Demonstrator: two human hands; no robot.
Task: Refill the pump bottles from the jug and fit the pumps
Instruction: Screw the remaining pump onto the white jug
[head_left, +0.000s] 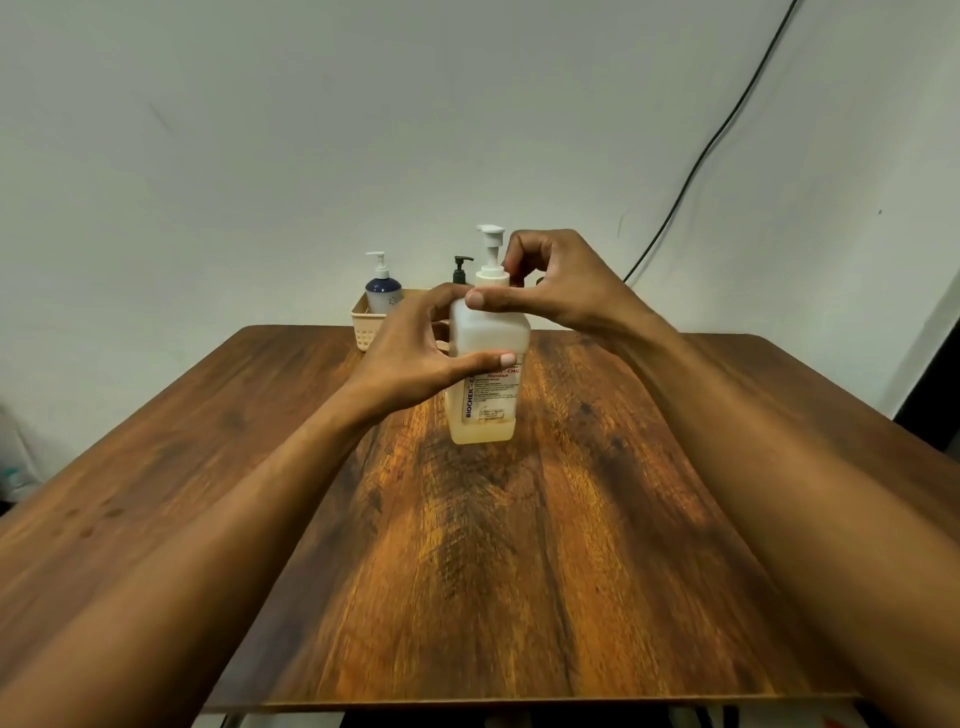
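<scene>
A translucent white square bottle (488, 410) with a printed label stands upright on the wooden table (467, 545), a little amber liquid at its bottom. Its white pump (491, 244) sits in the neck. My left hand (415, 353) grips the bottle's body from the left, thumb across the front. My right hand (556, 280) pinches the pump's collar at the neck, thumb in front and fingers behind. No jug shows in the head view.
A beige slotted basket (366, 325) stands at the table's far edge, holding a blue-and-white pump bottle (383, 293) and a dark pump bottle (461, 270) partly hidden by my left hand. A black cable (696, 166) runs down the wall at the right.
</scene>
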